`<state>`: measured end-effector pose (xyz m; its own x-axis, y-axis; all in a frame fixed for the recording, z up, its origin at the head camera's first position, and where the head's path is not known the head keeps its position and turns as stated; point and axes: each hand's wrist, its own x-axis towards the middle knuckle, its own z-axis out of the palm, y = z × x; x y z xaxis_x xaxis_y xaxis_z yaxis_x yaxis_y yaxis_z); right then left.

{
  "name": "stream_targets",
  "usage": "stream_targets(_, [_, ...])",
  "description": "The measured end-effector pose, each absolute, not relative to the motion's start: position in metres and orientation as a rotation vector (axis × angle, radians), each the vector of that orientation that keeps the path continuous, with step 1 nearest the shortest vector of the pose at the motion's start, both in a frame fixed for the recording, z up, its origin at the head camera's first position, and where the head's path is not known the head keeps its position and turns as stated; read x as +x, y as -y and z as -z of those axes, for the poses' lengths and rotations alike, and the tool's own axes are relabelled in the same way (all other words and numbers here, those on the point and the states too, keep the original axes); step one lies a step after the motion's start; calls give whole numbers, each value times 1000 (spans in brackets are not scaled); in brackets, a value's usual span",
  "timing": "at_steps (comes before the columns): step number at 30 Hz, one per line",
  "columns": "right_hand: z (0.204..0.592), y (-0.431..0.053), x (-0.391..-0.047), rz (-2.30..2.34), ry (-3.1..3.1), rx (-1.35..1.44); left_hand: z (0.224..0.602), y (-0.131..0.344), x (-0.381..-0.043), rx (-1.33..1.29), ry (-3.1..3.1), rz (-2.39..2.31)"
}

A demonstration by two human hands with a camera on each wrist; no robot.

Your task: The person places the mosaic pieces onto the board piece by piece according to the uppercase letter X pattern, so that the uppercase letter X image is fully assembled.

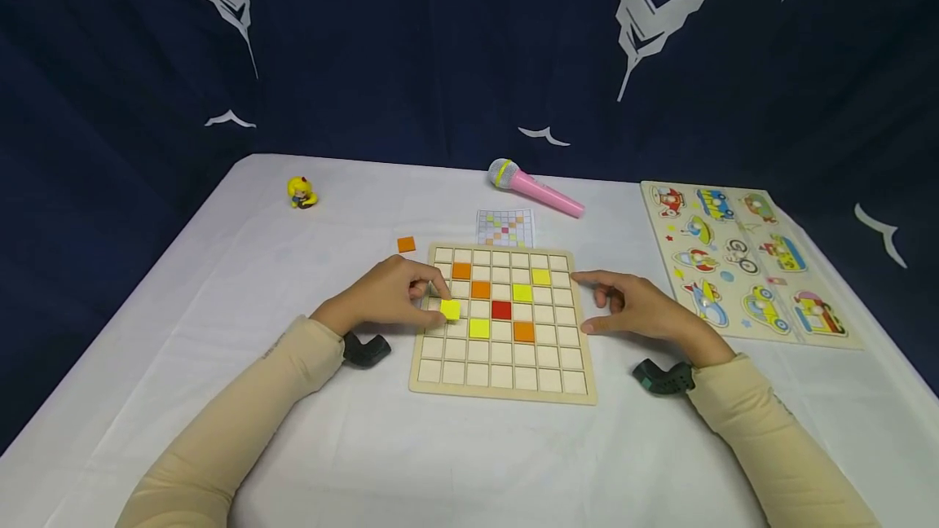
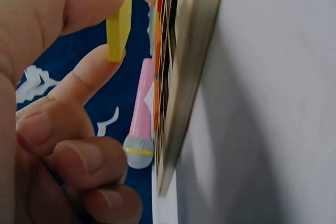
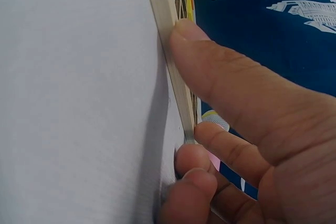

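A yellow square tile [image 2: 119,27] is pinched between the thumb and index finger of my left hand [image 1: 392,293], above the left part of a wooden grid board [image 1: 477,389]. In the left wrist view the tile is clear of the board. Several tiles lie in the grid: a red tile [image 1: 501,310] near the middle, with orange tiles [image 1: 480,290] and yellow tiles [image 1: 479,328] around it. At the board's right edge, my right hand [image 1: 634,305] touches the rim with thumb and index fingertips, its other fingers bent beneath. A loose orange tile [image 1: 407,244] lies beyond the board's far left corner.
Behind the board lies a printed pattern card [image 1: 506,226], with a pink microphone [image 1: 543,191] farther back. A vehicle puzzle board [image 1: 748,267] covers the table's right side. A small yellow-haired figurine [image 1: 301,192] stands at the back left of the white-covered table [image 1: 352,446].
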<state>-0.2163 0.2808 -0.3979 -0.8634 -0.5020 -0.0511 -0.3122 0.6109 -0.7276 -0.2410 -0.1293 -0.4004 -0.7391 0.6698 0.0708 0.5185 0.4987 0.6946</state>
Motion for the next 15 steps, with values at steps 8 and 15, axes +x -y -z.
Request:
stream_targets(8, [398, -281, -218, 1090, -2595, -664, 399, 120, -232, 1111, -2390, -1032])
stream_targets(15, [398, -280, -218, 1089, -2589, -653, 399, 115, -226, 1100, -2340, -989])
